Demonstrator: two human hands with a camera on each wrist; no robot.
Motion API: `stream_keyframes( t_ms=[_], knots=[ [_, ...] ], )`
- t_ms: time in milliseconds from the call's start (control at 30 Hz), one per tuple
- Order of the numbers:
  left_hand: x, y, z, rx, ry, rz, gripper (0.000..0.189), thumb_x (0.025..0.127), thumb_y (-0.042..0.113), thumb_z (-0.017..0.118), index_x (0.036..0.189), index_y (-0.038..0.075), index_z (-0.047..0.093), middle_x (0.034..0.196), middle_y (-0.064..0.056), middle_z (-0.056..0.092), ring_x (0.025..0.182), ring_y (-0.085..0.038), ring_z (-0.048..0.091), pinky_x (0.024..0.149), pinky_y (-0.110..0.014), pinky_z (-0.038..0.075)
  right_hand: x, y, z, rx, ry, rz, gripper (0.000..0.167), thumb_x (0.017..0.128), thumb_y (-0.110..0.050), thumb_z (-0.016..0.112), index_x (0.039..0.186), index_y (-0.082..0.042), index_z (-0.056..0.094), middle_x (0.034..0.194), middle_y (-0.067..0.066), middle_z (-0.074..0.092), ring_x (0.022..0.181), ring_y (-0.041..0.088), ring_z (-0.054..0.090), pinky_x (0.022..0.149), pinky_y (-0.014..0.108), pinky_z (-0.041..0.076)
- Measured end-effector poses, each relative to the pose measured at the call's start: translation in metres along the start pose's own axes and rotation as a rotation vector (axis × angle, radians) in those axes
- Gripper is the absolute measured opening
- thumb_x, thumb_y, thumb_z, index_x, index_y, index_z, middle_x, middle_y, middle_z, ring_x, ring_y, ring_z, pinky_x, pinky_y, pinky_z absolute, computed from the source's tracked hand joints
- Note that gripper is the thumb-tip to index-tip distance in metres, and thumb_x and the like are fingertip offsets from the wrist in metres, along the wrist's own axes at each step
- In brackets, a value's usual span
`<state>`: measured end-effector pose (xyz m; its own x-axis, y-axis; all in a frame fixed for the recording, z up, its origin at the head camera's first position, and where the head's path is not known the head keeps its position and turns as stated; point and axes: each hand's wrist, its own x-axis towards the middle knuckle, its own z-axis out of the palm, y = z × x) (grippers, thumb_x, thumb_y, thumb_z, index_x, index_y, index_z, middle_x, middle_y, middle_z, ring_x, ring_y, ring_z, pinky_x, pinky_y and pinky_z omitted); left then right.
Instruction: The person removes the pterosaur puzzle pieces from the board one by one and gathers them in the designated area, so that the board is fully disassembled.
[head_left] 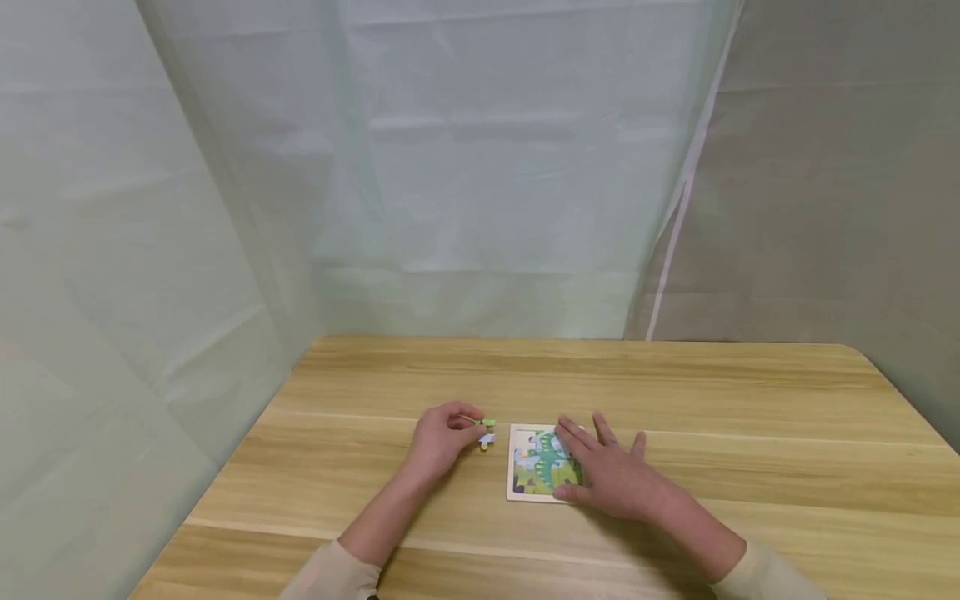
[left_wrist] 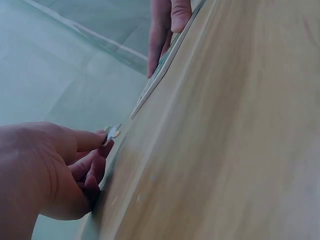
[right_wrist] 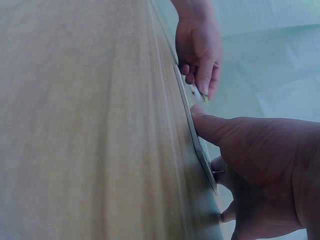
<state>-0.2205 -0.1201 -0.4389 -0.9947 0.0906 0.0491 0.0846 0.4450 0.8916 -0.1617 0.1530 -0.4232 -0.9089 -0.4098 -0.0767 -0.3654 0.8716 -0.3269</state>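
Observation:
Between thumb and fingertips, my left hand [head_left: 444,435] pinches a small jigsaw puzzle piece [head_left: 487,438] with green and pale blue on it. The left wrist view shows the piece [left_wrist: 113,133] sticking out past the fingertips, close over the table. Just right of it lies a square jigsaw puzzle [head_left: 546,460] in a pale frame [head_left: 512,479], with a green dinosaur picture. My right hand [head_left: 618,473] rests on its right side, fingers spread and thumb at the lower edge. That hand hides the right part of the picture.
The puzzle lies flat on a wood-grain table [head_left: 360,383] with rounded far corners. Pale cloth sheets [head_left: 480,167] hang behind the table and along its left side, and a darker grey sheet [head_left: 825,183] hangs at the right.

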Motion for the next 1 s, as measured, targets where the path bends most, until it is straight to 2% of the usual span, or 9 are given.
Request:
stream_keyframes(
  t_ms=[367, 833, 1000],
  knots=[
    [-0.003, -0.009, -0.022, 0.015, 0.009, 0.008, 0.014, 0.085, 0.007, 0.079, 0.098, 0.003, 0.075, 0.083, -0.003, 0.072, 0.078, -0.015, 0.065, 0.071, -0.03, 0.05, 0.001, -0.001, 0.0, -0.004, 0.008, -0.004, 0.088, 0.09, -0.058, 0.066, 0.158, -0.013, 0.033, 0.165, 0.001, 0.026, 0.148, 0.05, 0.013, 0.092, 0.089, 0.009],
    [-0.005, -0.02, -0.051, 0.085, 0.0, -0.038, 0.014, 0.086, 0.01, 0.08, 0.098, 0.005, 0.074, 0.082, -0.001, 0.07, 0.077, -0.015, 0.061, 0.074, -0.032, 0.047, 0.002, -0.002, 0.0, -0.016, 0.006, -0.003, 0.089, 0.09, -0.059, 0.065, 0.158, -0.013, 0.033, 0.165, 0.001, 0.026, 0.148, 0.049, 0.014, 0.092, 0.089, 0.01],
    [-0.005, -0.025, -0.06, 0.08, -0.009, -0.048, 0.014, 0.087, 0.01, 0.079, 0.098, 0.005, 0.074, 0.082, -0.002, 0.07, 0.077, -0.015, 0.06, 0.072, -0.03, 0.046, 0.002, -0.002, 0.001, -0.018, 0.007, -0.001, 0.089, 0.09, -0.06, 0.065, 0.159, -0.013, 0.033, 0.165, 0.0, 0.025, 0.149, 0.049, 0.013, 0.093, 0.089, 0.01]
  ],
)
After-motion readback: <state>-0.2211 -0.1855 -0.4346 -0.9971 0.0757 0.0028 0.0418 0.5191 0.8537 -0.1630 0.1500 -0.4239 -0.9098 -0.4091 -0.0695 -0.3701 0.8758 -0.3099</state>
